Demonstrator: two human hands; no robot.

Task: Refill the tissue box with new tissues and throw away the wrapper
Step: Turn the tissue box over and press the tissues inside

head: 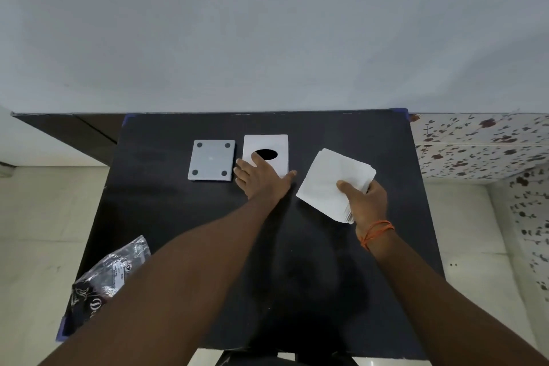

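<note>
Head view. Black worktop (pixel 178 217).
Item: white tissue box (pixel 276 142), oval slot up, at 12 o'clock of centre.
Item: grey base plate (pixel 211 164), detached, just beside the box at its 9 o'clock.
Item: wrapper (pixel 110 270), emptied, at 8 o'clock near the edge.
Left hand (pixel 261 177): spread wide, resting on the box.
Right hand (pixel 367 202): gripping the tissue stack (pixel 332 181), at 3 o'clock of the box.
Advice: turn the box over first, keep the stack squared, load it, then refit the plate.
</note>
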